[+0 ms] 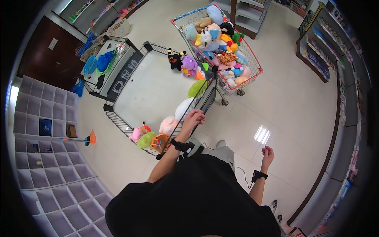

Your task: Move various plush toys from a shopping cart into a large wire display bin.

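Observation:
My left hand hangs just over the wire rim of a low display bin, its fingers loosely bent and nothing visible in them. Inside the bin, close to that hand, lie a white plush toy and a pale pink plush toy. A green plush rests further along the same side. Out to my right, above the tiled floor, my right hand is held with slack, curled fingers and no object to be seen. Both wrists wear black straps.
A red-rimmed shopping cart heaped with plush toys stands against the bin's far corner. More plush toys, such as a purple one, line the bin's edges. White cubby shelves are on the left, stocked shelving on the right.

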